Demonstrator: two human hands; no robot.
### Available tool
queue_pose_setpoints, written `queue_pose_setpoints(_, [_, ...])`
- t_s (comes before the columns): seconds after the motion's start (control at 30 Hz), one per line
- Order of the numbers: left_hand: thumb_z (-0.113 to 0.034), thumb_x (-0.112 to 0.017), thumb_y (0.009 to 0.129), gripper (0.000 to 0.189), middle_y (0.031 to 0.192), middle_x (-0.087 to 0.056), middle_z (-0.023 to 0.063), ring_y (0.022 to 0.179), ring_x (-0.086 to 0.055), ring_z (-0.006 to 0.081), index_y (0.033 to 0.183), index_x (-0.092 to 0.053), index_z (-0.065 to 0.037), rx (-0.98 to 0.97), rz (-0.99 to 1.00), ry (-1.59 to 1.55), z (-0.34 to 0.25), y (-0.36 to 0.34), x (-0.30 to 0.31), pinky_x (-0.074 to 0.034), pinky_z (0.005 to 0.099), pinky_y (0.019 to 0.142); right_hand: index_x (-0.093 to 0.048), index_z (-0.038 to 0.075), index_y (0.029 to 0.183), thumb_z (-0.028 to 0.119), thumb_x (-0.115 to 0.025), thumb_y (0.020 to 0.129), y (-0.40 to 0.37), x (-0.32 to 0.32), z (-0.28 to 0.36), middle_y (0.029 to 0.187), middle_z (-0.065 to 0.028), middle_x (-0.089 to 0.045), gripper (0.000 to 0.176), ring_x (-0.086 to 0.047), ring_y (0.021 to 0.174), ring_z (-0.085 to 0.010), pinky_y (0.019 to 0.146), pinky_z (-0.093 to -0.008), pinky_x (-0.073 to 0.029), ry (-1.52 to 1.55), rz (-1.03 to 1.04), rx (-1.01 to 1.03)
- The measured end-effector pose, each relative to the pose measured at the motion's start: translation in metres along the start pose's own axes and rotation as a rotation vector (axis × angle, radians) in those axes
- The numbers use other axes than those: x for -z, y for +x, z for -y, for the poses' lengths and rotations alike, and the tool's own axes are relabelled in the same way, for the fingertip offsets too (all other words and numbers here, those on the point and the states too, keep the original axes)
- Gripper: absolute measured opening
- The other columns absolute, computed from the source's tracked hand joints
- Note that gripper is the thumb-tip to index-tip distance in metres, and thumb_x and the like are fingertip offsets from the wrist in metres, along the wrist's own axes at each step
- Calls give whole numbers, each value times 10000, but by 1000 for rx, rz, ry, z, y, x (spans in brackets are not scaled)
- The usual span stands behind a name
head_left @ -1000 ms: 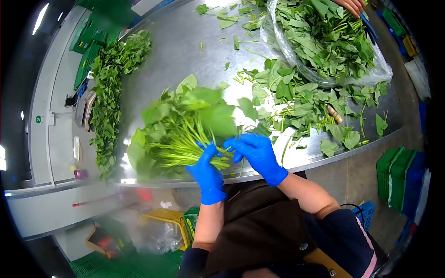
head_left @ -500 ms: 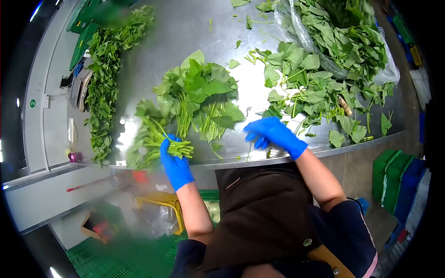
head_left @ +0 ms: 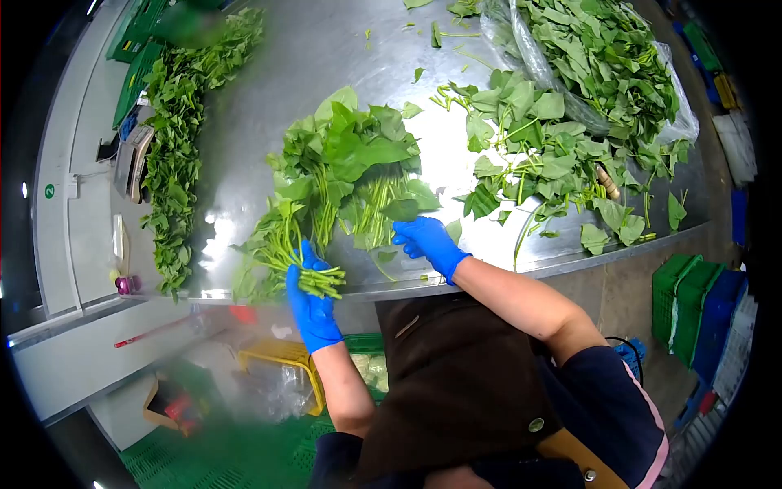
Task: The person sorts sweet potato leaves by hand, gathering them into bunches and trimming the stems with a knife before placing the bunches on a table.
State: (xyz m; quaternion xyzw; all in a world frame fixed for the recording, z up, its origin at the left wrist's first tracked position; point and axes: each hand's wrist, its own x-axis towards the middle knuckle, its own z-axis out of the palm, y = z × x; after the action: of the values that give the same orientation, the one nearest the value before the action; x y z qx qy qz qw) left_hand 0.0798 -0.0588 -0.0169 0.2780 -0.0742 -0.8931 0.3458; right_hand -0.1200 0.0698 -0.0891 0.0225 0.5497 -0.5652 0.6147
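My left hand [head_left: 314, 306], in a blue glove, is closed around a bunch of leafy green stems [head_left: 285, 244] at the table's near edge. The cut stem ends point right and the leaves spread up and left. My right hand [head_left: 430, 244], also gloved in blue, has its fingers curled beside the lower right edge of a heap of leafy greens [head_left: 350, 155]. Whatever its fingertips may hold is hidden. A leaf [head_left: 454, 231] shows just behind this hand. Loose leafy stems [head_left: 542, 155] lie farther right, with a wooden-looking handle [head_left: 607, 181] among them.
A clear plastic bag [head_left: 582, 114] full of greens lies at the far right of the metal table [head_left: 309, 49]. A long row of greens [head_left: 175, 155] runs along the left side, beside a scale-like device [head_left: 138, 155]. Green crates [head_left: 680, 306] stand on the floor to the right.
My right hand has moved left, from open table to the edge of the middle heap. My left hand keeps its bunch and has barely shifted.
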Motion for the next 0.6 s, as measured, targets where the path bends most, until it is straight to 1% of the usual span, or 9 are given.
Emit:
queue_pose_setpoints(0.07, [-135,-535,858,404,1042,-555,116,811,-507,189,1233,-457,-8,-41,-18,-58,-4,-8,-7,-443,327,734,-602,0,929,243,-646,831,3,6,3,794,-69,-633,265,-553,573,-116,524,-240,-450,-33,-31,45])
queue_pose_setpoints(0.13, [-102,-522,859,337,912,-528,76,781,-483,179,1182,-483,-15,-115,-59,-129,-1,-15,-26,-433,324,724,-601,-1,952,213,-655,825,-11,13,14,786,-60,-623,254,-546,559,-105,514,-230,-445,-79,-86,253])
queue_pose_setpoints(0.2, [-79,-525,851,312,885,-512,63,769,-477,171,1154,-489,-13,-136,43,-104,1,-19,-38,-431,326,716,-589,-4,1011,169,-665,816,-25,28,23,769,-43,-600,271,-548,568,-90,515,-219,-443,-181,-119,557])
queue_pose_setpoints(0.23, [-67,-526,847,299,872,-504,57,762,-474,167,1140,-492,-13,-144,94,-91,3,-20,-45,-429,327,712,-580,5,1040,149,-655,822,-36,33,31,771,-42,-596,272,-556,577,-91,520,-220,-447,-229,-148,638])
queue_pose_setpoints(0.3, [-38,-538,836,304,855,-483,43,738,-459,153,1135,-485,-21,-168,75,-20,13,-18,-62,-420,319,706,-576,18,1062,134,-627,840,-51,44,48,803,-47,-605,255,-560,583,-89,527,-215,-446,-417,-207,833])
queue_pose_setpoints(0.37, [-52,-556,841,336,817,-458,32,728,-441,145,1164,-467,-19,-175,56,59,22,-16,-73,-407,297,697,-587,42,1066,128,-611,846,-65,53,60,833,-45,-620,237,-570,595,-90,557,-235,-463,-328,-177,777])
queue_pose_setpoints(0.5, [-82,-564,854,305,790,-526,56,698,-500,169,1139,-497,3,-293,-145,255,45,-7,-97,-449,308,685,-586,55,1079,120,-587,862,-106,55,97,857,-40,-629,226,-568,585,-86,558,-241,-466,-161,-58,630])
queue_pose_setpoints(0.57, [-100,-573,857,285,789,-565,74,693,-534,181,1113,-520,14,-321,-297,337,56,-6,-110,-471,311,674,-594,53,1069,122,-582,869,-100,63,95,837,-34,-635,212,-567,583,-81,547,-234,-457,-196,-83,707])
queue_pose_setpoints(0.6, [-116,-589,850,272,825,-597,93,708,-566,187,1078,-545,26,-292,-165,329,59,-6,-110,-492,310,672,-597,55,1068,119,-585,866,-101,67,94,829,-32,-636,212,-567,581,-82,545,-234,-456,-242,-98,769])
